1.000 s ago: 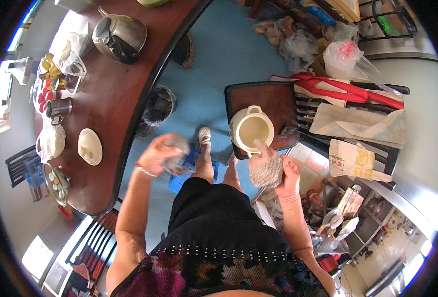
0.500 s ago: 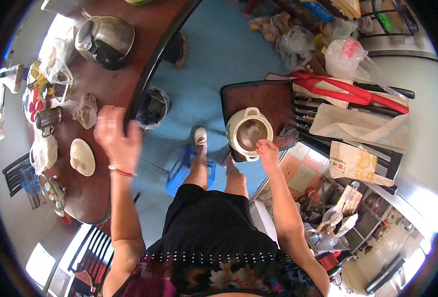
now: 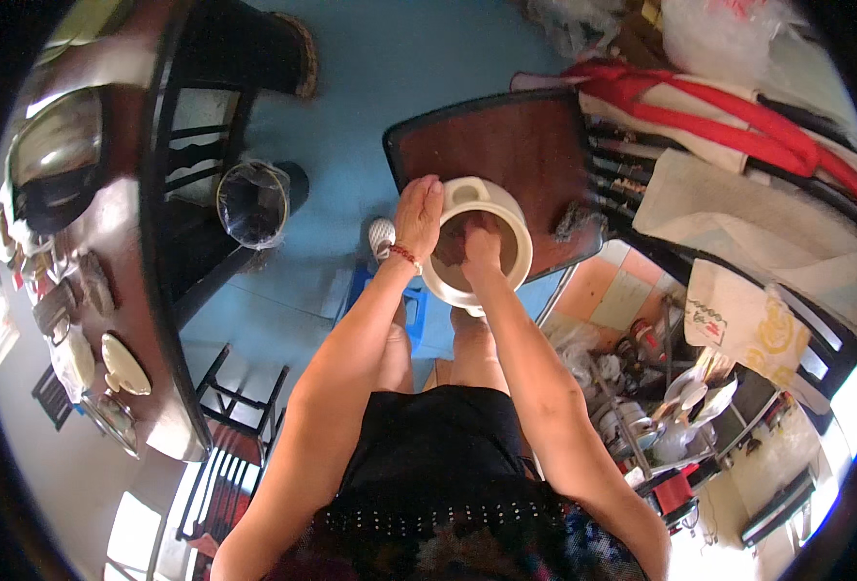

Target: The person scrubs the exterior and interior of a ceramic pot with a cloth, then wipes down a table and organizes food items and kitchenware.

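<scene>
A cream ceramic pot (image 3: 498, 194) with two small handles stands on the dark red chair seat (image 3: 516, 131). My left hand (image 3: 417, 221) is curled along the outside of its left wall, fingers pointing toward the far handle. Down inside the pot is my right hand (image 3: 482, 244), its fingers mostly hidden in shadow and against the dark interior. Whether it holds anything I cannot make out. The pot's opening faces up toward me. A cream lid (image 3: 125, 365) lies on the table at the left.
At left, the dark table (image 3: 123, 194) carries a metal kettle (image 3: 61, 160). A lined bin (image 3: 254, 205) stands beside it. Red straps (image 3: 738, 121) and cloths (image 3: 719, 208) lie over the chair's slatted back. A blue plastic stool (image 3: 414, 320) is by my legs.
My left hand has come from above the table to the pot's left side. My right hand has gone from the rim into the pot. The view has shifted right.
</scene>
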Demonstrator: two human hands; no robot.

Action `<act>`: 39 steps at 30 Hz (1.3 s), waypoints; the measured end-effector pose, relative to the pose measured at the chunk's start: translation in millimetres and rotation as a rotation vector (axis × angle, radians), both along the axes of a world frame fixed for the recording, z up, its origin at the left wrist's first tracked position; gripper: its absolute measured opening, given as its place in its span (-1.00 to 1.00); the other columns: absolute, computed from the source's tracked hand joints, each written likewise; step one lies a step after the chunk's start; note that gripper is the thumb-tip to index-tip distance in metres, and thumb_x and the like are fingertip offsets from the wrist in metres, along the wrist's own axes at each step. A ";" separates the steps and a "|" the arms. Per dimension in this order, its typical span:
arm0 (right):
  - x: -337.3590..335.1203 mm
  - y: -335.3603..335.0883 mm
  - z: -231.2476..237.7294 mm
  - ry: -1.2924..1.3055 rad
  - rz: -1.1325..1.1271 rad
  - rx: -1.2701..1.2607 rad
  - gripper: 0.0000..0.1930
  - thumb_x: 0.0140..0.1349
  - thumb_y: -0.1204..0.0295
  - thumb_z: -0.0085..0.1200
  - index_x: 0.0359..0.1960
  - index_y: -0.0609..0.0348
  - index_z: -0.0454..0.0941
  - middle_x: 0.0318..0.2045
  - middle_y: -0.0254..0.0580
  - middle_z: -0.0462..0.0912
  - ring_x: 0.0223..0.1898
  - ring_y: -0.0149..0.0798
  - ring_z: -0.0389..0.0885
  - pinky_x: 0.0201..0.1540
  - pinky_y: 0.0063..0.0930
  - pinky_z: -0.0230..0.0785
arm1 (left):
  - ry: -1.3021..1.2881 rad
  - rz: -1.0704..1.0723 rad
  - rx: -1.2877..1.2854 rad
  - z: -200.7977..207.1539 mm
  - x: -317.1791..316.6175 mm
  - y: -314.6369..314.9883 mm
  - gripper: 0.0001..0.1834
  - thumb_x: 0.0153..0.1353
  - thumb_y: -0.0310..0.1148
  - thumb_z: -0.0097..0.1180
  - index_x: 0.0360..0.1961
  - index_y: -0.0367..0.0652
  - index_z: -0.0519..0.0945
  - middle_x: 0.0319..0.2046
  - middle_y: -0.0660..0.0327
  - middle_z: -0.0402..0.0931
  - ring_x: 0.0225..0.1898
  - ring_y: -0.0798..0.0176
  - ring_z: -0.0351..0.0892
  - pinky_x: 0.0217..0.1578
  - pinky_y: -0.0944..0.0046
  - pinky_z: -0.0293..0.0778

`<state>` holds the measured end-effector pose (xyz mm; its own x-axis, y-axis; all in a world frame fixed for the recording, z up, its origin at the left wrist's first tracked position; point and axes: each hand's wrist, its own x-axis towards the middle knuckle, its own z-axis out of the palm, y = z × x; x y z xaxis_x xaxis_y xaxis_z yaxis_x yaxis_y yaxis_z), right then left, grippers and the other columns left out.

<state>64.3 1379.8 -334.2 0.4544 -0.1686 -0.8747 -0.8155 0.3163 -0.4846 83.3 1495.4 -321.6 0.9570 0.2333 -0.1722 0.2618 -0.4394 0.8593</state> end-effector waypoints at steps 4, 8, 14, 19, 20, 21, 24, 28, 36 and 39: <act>-9.5 17.4 -62.9 -0.204 0.265 0.014 -0.57 0.21 0.47 -0.05 0.14 0.18 0.33 0.11 -0.03 0.45 0.15 -0.01 0.37 0.13 -0.25 0.24 | 0.110 -0.030 -0.103 7.8 5.9 -14.3 -0.53 0.36 -0.09 -0.21 -0.18 -0.32 0.55 -0.21 -0.06 0.54 -0.11 -0.12 0.49 -0.02 0.06 0.36; -27.6 27.2 -14.1 -0.406 0.861 -0.392 -0.66 0.16 0.45 0.00 0.00 0.22 0.48 -0.01 0.05 0.55 0.04 0.02 0.49 0.15 -0.28 0.25 | 0.024 -0.121 0.042 3.4 3.8 -9.6 -0.47 0.26 0.04 -0.05 -0.18 -0.32 0.55 -0.20 -0.07 0.54 -0.11 -0.13 0.49 -0.07 0.07 0.39; 12.9 -50.2 -27.8 -0.053 2.178 -0.353 -0.47 0.20 0.32 -0.05 0.24 0.11 0.29 0.24 -0.04 0.30 0.25 -0.12 0.27 0.27 -0.29 0.14 | 0.102 -0.138 0.146 6.2 5.1 -12.2 -0.54 0.12 -0.03 0.13 -0.20 -0.25 0.57 -0.21 -0.02 0.55 -0.16 -0.09 0.52 -0.14 0.08 0.43; -18.2 -69.3 -82.3 0.072 1.210 -0.262 -0.48 0.32 0.19 -0.23 0.28 0.10 0.23 0.27 -0.12 0.27 0.28 -0.15 0.22 0.30 -0.29 0.08 | 0.063 -0.146 0.171 2.3 2.4 -13.7 -0.61 0.11 -0.07 0.16 -0.26 -0.21 0.59 -0.23 0.03 0.56 -0.18 -0.07 0.53 -0.17 0.07 0.44; -6.2 -61.8 -64.0 0.165 1.026 -0.205 -0.49 0.34 0.18 -0.25 0.28 0.11 0.23 0.26 -0.12 0.27 0.28 -0.14 0.22 0.31 -0.28 0.06 | 0.083 -0.143 0.161 4.3 2.5 -12.4 -0.60 0.10 -0.05 0.16 -0.26 -0.21 0.59 -0.23 0.03 0.56 -0.17 -0.06 0.53 -0.16 0.07 0.44; 4.5 -54.1 -46.7 0.255 0.842 -0.150 -0.49 0.35 0.16 -0.27 0.28 0.11 0.23 0.26 -0.12 0.28 0.28 -0.14 0.22 0.32 -0.27 0.03 | 0.103 -0.139 0.152 8.2 3.5 -10.9 -0.58 0.10 -0.03 0.15 -0.26 -0.21 0.59 -0.23 0.04 0.56 -0.16 -0.06 0.53 -0.15 0.07 0.44; 5.2 -41.3 -23.5 0.269 1.057 -0.219 -0.49 0.37 0.14 -0.29 0.27 0.14 0.25 0.23 -0.09 0.32 0.26 -0.11 0.25 0.33 -0.24 0.02 | 0.164 -0.137 0.182 17.4 6.3 -13.5 -0.53 0.10 0.03 0.13 -0.25 -0.21 0.59 -0.22 0.04 0.57 -0.14 -0.06 0.53 -0.13 0.07 0.43; -7.9 -27.0 -30.4 -0.040 1.534 -0.078 -0.55 0.35 0.24 -0.21 0.20 0.18 0.30 0.12 -0.04 0.42 0.17 -0.09 0.35 0.23 -0.22 0.16 | 0.144 -0.088 0.199 17.9 6.2 -15.1 -0.48 0.08 0.09 0.12 -0.24 -0.21 0.59 -0.20 0.04 0.57 -0.13 -0.07 0.53 -0.11 0.06 0.42; -9.3 6.5 26.1 -0.055 -0.153 0.570 -0.78 0.28 0.51 -0.09 -0.05 0.22 0.41 -0.17 -0.16 0.52 -0.05 -0.24 0.48 0.01 -0.40 0.36 | 0.177 -0.068 0.098 11.6 3.8 -11.9 -0.55 0.18 0.01 0.03 -0.24 -0.20 0.60 -0.16 0.06 0.54 -0.09 -0.07 0.49 -0.07 0.07 0.39; -35.2 -9.3 29.5 -0.274 -0.010 0.463 -0.84 0.25 0.56 -0.05 -0.14 0.22 0.40 -0.20 -0.22 0.49 -0.11 -0.30 0.47 -0.01 -0.45 0.35 | 0.144 -0.043 0.002 8.7 4.3 -11.1 -0.60 0.22 -0.05 -0.02 -0.25 -0.19 0.61 -0.16 0.07 0.53 -0.10 -0.07 0.47 -0.07 0.09 0.38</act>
